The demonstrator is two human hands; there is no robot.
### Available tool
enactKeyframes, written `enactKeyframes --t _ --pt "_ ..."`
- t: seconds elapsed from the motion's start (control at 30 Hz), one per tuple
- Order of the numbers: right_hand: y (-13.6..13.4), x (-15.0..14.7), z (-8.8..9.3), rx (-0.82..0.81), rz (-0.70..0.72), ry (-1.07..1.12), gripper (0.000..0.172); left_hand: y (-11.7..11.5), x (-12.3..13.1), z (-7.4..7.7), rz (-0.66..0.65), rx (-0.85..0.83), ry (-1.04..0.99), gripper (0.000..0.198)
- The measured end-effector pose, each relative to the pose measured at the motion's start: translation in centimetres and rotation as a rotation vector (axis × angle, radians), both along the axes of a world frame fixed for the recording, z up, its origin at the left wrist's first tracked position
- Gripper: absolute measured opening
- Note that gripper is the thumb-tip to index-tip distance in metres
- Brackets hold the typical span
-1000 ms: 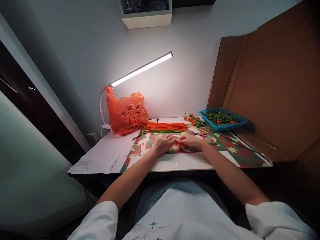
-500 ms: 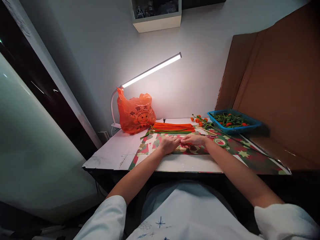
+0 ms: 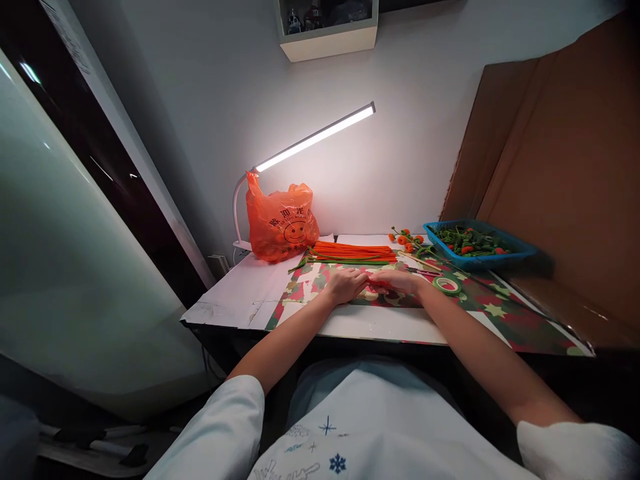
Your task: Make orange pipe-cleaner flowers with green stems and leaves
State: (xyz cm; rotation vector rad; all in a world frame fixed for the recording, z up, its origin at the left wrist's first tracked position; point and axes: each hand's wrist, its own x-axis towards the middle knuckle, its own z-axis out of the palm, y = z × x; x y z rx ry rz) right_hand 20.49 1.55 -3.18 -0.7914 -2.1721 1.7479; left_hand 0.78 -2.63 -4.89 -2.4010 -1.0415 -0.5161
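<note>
My left hand and my right hand meet over the camouflage-patterned mat. The fingers of both are closed, with the fingertips together around a small orange-red piece. Most of that piece is hidden by the fingers, so its shape is unclear. Just beyond my hands lies a bundle of orange pipe cleaners, with green pipe cleaners along its near side. A roll of green tape rests to the right of my right hand, close to a pair of scissors.
Orange flowers on green stems lie at the back. Behind the tape stands a blue basket of green leaves and orange blooms. At the back left, an orange plastic bag sits by a lit lamp. Cardboard rises on the right.
The view has shifted slightly, so the table and its things appear further right. Both hands stay together over the mat, and the right hand's fingers look a little more folded down.
</note>
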Motion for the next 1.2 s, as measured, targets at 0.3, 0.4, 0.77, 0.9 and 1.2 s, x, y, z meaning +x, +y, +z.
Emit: enactKeyframes --t 0.3,0.4,0.77,0.9,1.2 --pt "0.4 0.2 -0.5 0.002 0.028 0.026 0.043 0.2 0.1 0.0 -0.012 0.000 0.035 0.030" --pt "0.5 0.1 -0.4 0.055 0.052 0.015 0.048 0.2 0.1 -0.2 -0.022 -0.022 0.030 0.029" --pt "0.2 0.0 -0.7 0.174 0.018 -0.011 0.048 0.5 -0.2 -0.1 -0.034 -0.153 -0.039 0.029" --pt "-0.3 -0.3 -0.4 0.084 -0.146 0.002 0.044 0.4 -0.4 0.4 -0.017 -0.145 -0.053 0.025" --pt "0.1 0.2 -0.7 0.282 -0.427 0.122 0.038 -0.3 -0.5 0.8 0.033 -0.352 -0.341 0.022"
